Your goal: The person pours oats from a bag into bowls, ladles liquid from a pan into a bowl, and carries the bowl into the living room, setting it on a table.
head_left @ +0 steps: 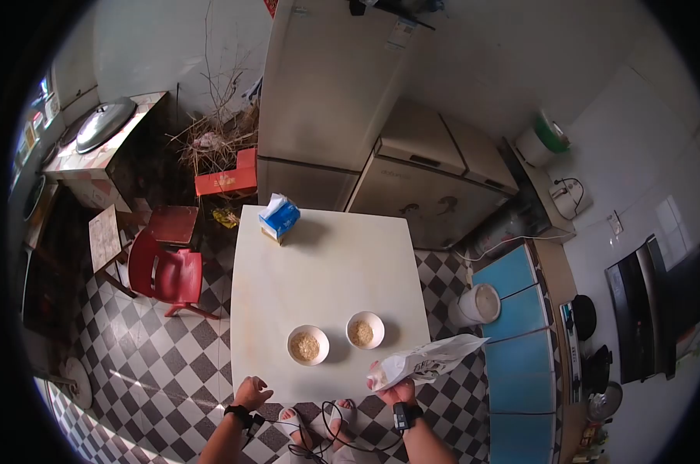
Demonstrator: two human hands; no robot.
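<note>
My right hand (396, 392) grips a white plastic bag (435, 359) with dark print at the table's front right corner. The bag lies tilted, its far end stretching off to the right past the table edge. My left hand (251, 393) is at the front left edge of the table, fingers curled in, with nothing visible in them. Between and beyond the hands stand two white bowls: the left bowl (291, 356) and the right bowl (380, 331). Both contain pale, flaky, oat-like food (307, 347). Neither hand touches a bowl.
On the white table (327, 271), a blue and white tissue pack (280, 216) stands at the far left corner. A red chair (168, 271) is to the left, a white bucket (478, 304) to the right beside blue cabinets (516, 340). A refrigerator (319, 93) rises behind. Cables hang by my feet.
</note>
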